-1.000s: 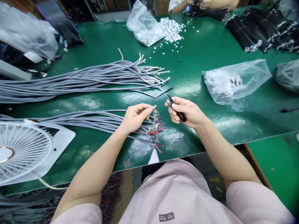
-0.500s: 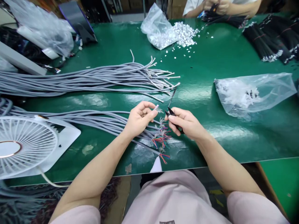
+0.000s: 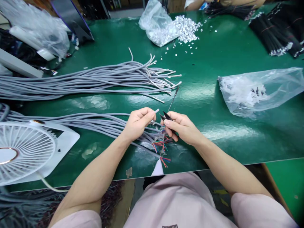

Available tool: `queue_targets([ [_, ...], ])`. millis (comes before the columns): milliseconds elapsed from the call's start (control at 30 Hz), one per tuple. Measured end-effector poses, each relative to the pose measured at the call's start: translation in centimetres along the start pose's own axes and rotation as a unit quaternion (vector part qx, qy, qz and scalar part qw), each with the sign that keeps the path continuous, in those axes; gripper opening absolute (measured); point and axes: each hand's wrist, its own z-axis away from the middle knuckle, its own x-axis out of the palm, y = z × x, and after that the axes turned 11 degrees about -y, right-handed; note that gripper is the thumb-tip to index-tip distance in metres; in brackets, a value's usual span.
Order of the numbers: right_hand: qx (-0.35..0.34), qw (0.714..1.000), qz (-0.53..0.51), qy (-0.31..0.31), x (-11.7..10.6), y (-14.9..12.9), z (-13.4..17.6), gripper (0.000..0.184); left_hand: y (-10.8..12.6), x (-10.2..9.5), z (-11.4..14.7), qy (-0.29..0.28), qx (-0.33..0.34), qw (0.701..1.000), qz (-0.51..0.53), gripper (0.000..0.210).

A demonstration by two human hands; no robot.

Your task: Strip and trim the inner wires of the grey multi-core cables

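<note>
Between thumb and fingers, my left hand (image 3: pixel 140 122) pinches the end of a grey cable, whose pale stripped tip (image 3: pixel 156 110) sticks out to the right. My right hand (image 3: pixel 181 126) is closed around small black snips (image 3: pixel 167 117). Their blades are parted and point up and left, just right of the cable tip. Under both hands lies a bunch of grey cables (image 3: pixel 104 122), its ends bared to frayed shielding and red and blue wires (image 3: pixel 162 144). A thin dark pointed tool (image 3: pixel 174 98) lies on the table beyond my right hand.
A second grey cable bundle (image 3: pixel 95 79) lies farther back. A white fan (image 3: pixel 66 139) stands at left. Behind are a bag (image 3: pixel 156 27) with spilled white pieces (image 3: pixel 186 28) and black cable bundles (image 3: pixel 270 34). A clear bag (image 3: pixel 273 85) lies right. Another person's forearm (image 3: pixel 247 3) shows at the top.
My left hand has closed more tightly around the cable end, and the frayed strands now hang below its fingers. The snips have moved slightly left, their blades wider apart. The view has shifted a little.
</note>
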Motion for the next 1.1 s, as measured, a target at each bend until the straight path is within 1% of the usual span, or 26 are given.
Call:
queue_targets([
  [133, 0.003, 1.0, -0.014, 0.005, 0.0, 0.1, -0.1, 0.02, 0.1, 0.1, 0.1, -0.009, -0.005, 1.0, -0.015, 0.041],
  [400, 0.019, 0.999, -0.048, 0.002, -0.2, -0.1, 0.0, 0.019, 0.3, 0.5, 0.2, -0.006, 0.028, 0.995, -0.094, 0.036],
  [600, 0.056, 0.987, -0.145, -0.031, -0.6, -0.3, 0.1, 0.017, 0.1, 0.8, 0.3, 0.017, 0.058, 0.983, -0.171, 0.029],
  [733, 0.068, 0.975, -0.206, -0.039, -0.6, -0.3, 0.0, 0.017, -0.1, 0.9, 0.3, 0.026, 0.068, 0.976, -0.205, 0.027],
  [800, 0.067, 0.971, -0.227, -0.025, -0.9, -0.3, -0.1, 0.017, -0.1, 1.0, 0.4, 0.02, 0.071, 0.973, -0.218, 0.027],
  [833, 0.06, 0.97, -0.235, -0.006, -1.2, -0.3, -0.2, 0.017, -0.1, 1.1, 0.4, 0.013, 0.071, 0.972, -0.223, 0.027],
  [900, 0.03, 0.97, -0.235, 0.054, -2.0, -0.5, -0.2, 0.017, -0.1, 1.1, 0.4, -0.004, 0.068, 0.971, -0.229, 0.028],
  [967, -0.015, 0.974, -0.193, 0.118, -2.6, -0.8, -0.1, 0.017, 0.0, 1.1, 0.4, -0.016, 0.06, 0.972, -0.227, 0.029],
  [1000, -0.037, 0.979, -0.144, 0.14, -2.8, -0.9, 0.0, 0.017, 0.0, 1.1, 0.4, -0.021, 0.054, 0.973, -0.224, 0.029],
  [1067, -0.079, 0.983, 0.014, 0.164, -2.8, -1.0, 0.3, 0.015, 0.2, 1.1, 0.3, -0.036, 0.04, 0.974, -0.221, 0.03],
  [1100, -0.103, 0.974, 0.111, 0.169, -2.7, -0.9, 0.4, 0.012, 0.2, 1.0, 0.3, -0.044, 0.035, 0.973, -0.223, 0.03],
])
